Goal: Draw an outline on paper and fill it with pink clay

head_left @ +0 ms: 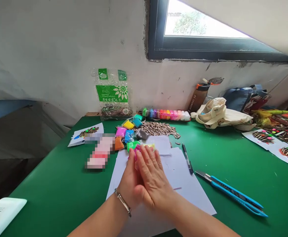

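Green packet (132,144) just beyond left hand (129,180) and right hand (156,181), palms together.
Fingers (147,160) lie straight; whether they grip anything, I cannot tell. Packet looks light, soft, best pinched edgewise.

Left wrist (119,193) bears a slim, silver-toned metal bracelet (123,202) with a narrow bar. Left hand (129,182), right hand (155,176) and both forearms (195,214) are bare.

- One pen (187,159)
- One left hand (128,181) and one right hand (155,176), left of the pen
- One blue-handled tool (232,191), right of the pen
- At least eight small packets (129,135), beyond the pen to its left
- One seed heap (156,128), beyond the pen
- One bottle (199,98), beyond the pen to its right
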The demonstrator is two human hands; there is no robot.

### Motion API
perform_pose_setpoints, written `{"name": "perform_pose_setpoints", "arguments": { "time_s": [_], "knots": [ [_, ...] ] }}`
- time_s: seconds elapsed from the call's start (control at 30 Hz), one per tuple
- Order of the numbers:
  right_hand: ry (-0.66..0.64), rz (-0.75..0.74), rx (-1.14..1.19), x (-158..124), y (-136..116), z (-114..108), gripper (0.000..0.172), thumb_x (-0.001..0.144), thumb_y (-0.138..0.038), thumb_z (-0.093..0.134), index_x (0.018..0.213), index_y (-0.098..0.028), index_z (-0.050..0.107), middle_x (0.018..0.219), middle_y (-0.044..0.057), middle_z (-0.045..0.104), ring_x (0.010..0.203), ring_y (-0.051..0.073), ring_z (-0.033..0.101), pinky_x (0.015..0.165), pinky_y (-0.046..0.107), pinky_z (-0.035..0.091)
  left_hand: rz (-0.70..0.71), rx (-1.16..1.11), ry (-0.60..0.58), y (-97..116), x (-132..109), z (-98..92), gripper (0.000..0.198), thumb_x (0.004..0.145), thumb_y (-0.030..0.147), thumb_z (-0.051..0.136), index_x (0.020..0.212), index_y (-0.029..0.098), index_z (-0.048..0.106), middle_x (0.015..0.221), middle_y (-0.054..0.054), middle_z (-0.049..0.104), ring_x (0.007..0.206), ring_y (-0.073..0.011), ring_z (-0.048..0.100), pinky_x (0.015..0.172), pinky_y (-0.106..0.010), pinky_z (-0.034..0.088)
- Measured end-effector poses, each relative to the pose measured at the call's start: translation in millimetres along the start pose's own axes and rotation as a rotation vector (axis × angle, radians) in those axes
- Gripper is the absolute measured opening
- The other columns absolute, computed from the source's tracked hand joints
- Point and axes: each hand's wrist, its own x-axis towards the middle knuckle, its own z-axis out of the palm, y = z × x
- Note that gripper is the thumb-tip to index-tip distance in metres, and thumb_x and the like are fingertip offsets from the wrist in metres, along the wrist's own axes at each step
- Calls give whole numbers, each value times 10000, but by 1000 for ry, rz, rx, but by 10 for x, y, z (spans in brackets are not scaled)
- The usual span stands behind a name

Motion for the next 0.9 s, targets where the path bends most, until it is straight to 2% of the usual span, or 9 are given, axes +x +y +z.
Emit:
{"name": "perform_pose_setpoints", "arguments": {
  "time_s": [0.07,0.2,0.33,0.4,0.53,0.6,0.67,0.77,0.9],
  "knots": [
    [9,34,-6,16,36,-2,654,934,-527,132,1485,-202,-6,1544,77,124,1411,269,85,1127,543,63,7,24,-31,-28,2,-6,642,887,655,219,1349,273,450,1404,-36,454,1363,-253,276,1118,-418,174],
    [83,343,-88,34,202,-2,588,958,-463,159,1483,-246,7,1547,79,106,1413,277,54,1100,594,52,-111,130,-112,-66,-11,-26,656,898,636,237,1337,208,469,1414,-88,437,1355,-264,288,1114,-420,182],
    [2,57,33,15,80,-16,673,917,-556,208,1486,-241,35,1544,84,121,1407,311,75,1105,587,44,-56,117,-14,-49,4,-31,647,854,692,277,1272,271,534,1361,-57,497,1320,-263,357,1074,-407,273],
    [-39,52,66,23,58,-34,674,899,-592,252,1478,-271,131,1542,66,140,1405,317,82,1104,589,46,-44,151,-9,-52,0,-14,628,843,703,295,1228,290,571,1327,-48,527,1306,-260,379,1049,-394,314],
    [98,430,5,50,324,-68,537,949,-474,248,1450,-281,237,1517,81,224,1402,306,112,1061,656,68,-110,307,-33,-88,-32,5,362,886,439,523,1186,253,605,1257,-73,574,1226,-237,465,1022,-370,352],
    [109,494,-10,49,467,-89,502,943,-463,305,1407,-275,339,1499,91,266,1393,314,146,1050,670,75,-104,369,44,-78,-29,-25,284,842,279,627,1115,204,647,1158,-91,622,1111,-212,543,987,-349,390],
    [136,480,53,45,523,-126,453,934,-436,359,1344,-262,440,1468,95,323,1375,302,208,1068,628,136,-104,414,148,-23,-7,-76,207,810,238,670,993,145,691,1021,-99,656,952,-175,597,914,-318,443],
    [172,443,331,58,466,-216,377,920,-378,427,1256,-240,527,1347,103,461,1215,240,453,1016,465,369,-37,487,303,113,34,-156,205,763,250,726,942,156,695,880,-57,652,785,-120,596,740,-242,485],
    [38,406,681,99,326,-326,297,897,-310,494,1174,-247,582,1116,58,597,919,157,595,829,317,498,-38,548,276,234,56,-218,229,751,323,736,884,141,697,766,-18,600,679,-72,544,626,-180,453]
  ]
}}
